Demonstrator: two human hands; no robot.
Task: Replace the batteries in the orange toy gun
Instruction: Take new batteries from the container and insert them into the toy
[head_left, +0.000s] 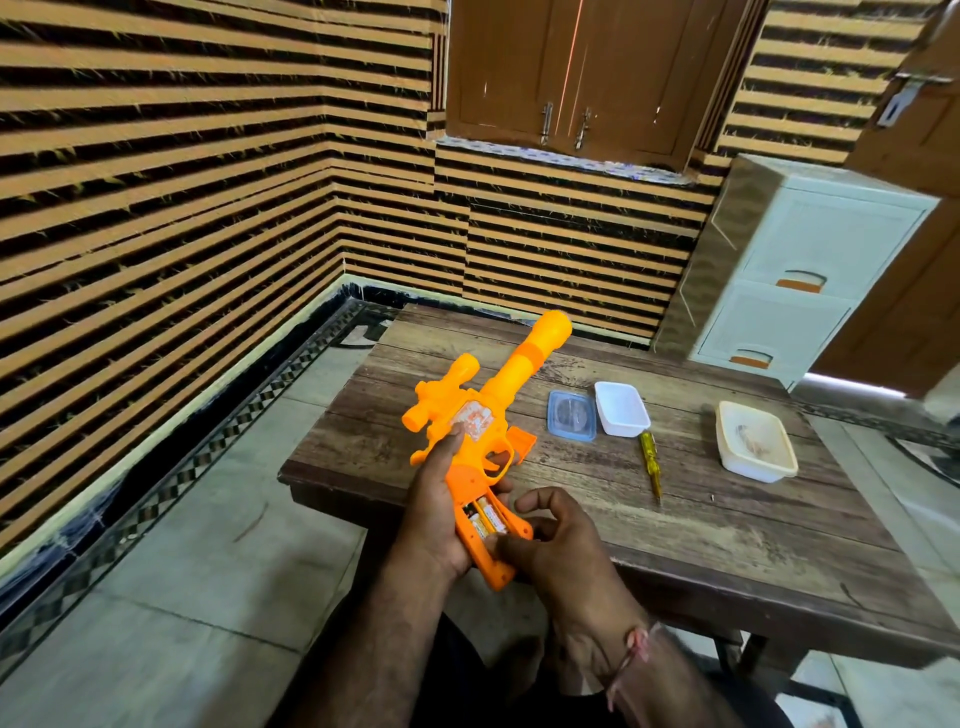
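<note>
Orange moulded plastic fills the middle of my view: the orange plastic toy gun (480, 431), held above the near left corner of the brown wood-plank table (727, 530), its barrel pointing up and away.

My left hand (434, 514) is wrapped around the gun's grip from the left, thumb stretched up along the body. The open battery compartment (480, 519) in the grip faces me, with gold-labelled cylindrical batteries (488, 517) lying side by side inside.

My right hand (556, 540), just right of the gun, has fingers curled, thumb and fingertips at the lower end of the compartment. Whether it is already pinching a battery I cannot tell. I judge the step to be working a cell in or out. To do it well, I would keep the grip steady, lever from the free end against the spring, and check polarity.

Right of the gun, an orange cover piece (522, 439) lies on the table. Further right sit a clear blue-rimmed lid (571, 415), a small white plastic tub (621, 408), a yellow-handled screwdriver (650, 462) and a cream rectangular container (756, 441).

The gun hangs past the table's near edge, so a dropped battery could fall to the floor. Bare tabletop near the screwdriver offers room.
</note>
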